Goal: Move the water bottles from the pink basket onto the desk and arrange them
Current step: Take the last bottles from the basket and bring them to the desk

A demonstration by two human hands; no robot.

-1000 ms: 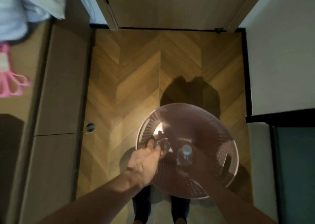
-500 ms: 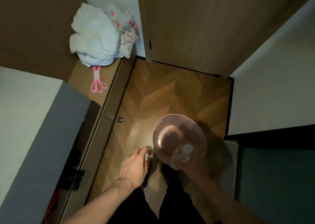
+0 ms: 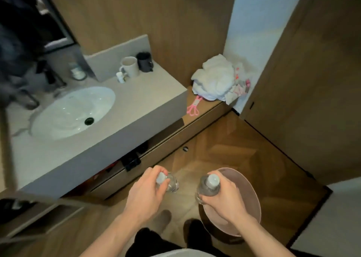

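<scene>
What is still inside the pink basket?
The visible inside of the pink basket shows only bare pink wall, no bottle. The right hand, holding a water bottle, and its forearm cover part of the inside, so that part cannot be judged.

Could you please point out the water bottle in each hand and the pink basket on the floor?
Left-hand water bottle [image 3: 169,182]: head view, on its clear shoulder.
Right-hand water bottle [image 3: 212,179]: head view, on its white cap.
Pink basket [image 3: 247,190]: head view, on its bare right rim.
</scene>
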